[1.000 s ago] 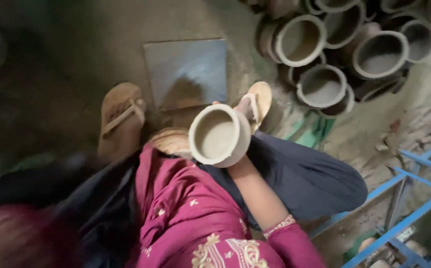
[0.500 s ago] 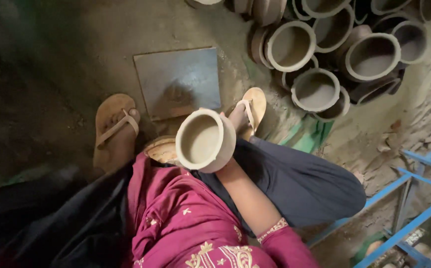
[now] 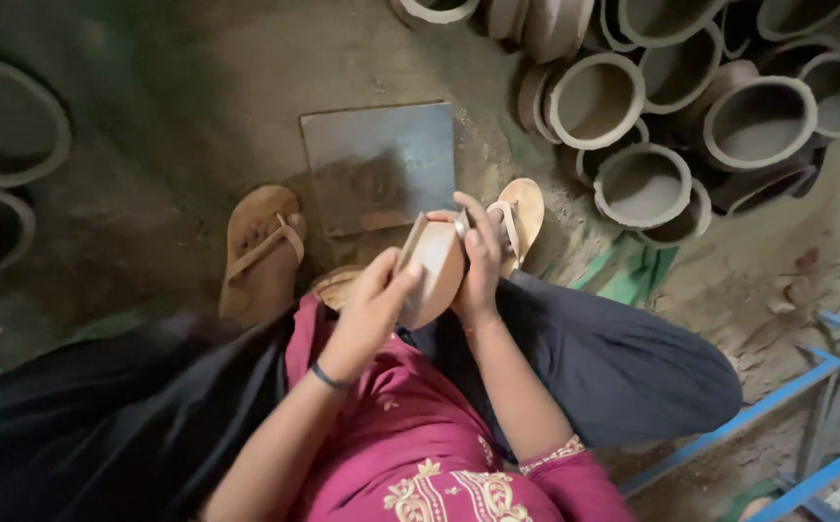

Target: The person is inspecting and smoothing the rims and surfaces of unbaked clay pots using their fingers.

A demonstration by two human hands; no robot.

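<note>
The floor [image 3: 178, 116] is packed earth, dusty and dim. Just ahead of the hands a flat square slab [image 3: 379, 164] lies on it, grey and scuffed. Farther ahead and to the right a heap of clay pots [image 3: 691, 116] is stacked, some tilted, open mouths showing. More large round rims [image 3: 4, 121] sit in shadow well off to the left. Behind and to the right stands a blue metal frame [image 3: 807, 425] on rough, stony ground. A green strip [image 3: 623, 275] lies just right of the hands. Light is soft and dull.
</note>
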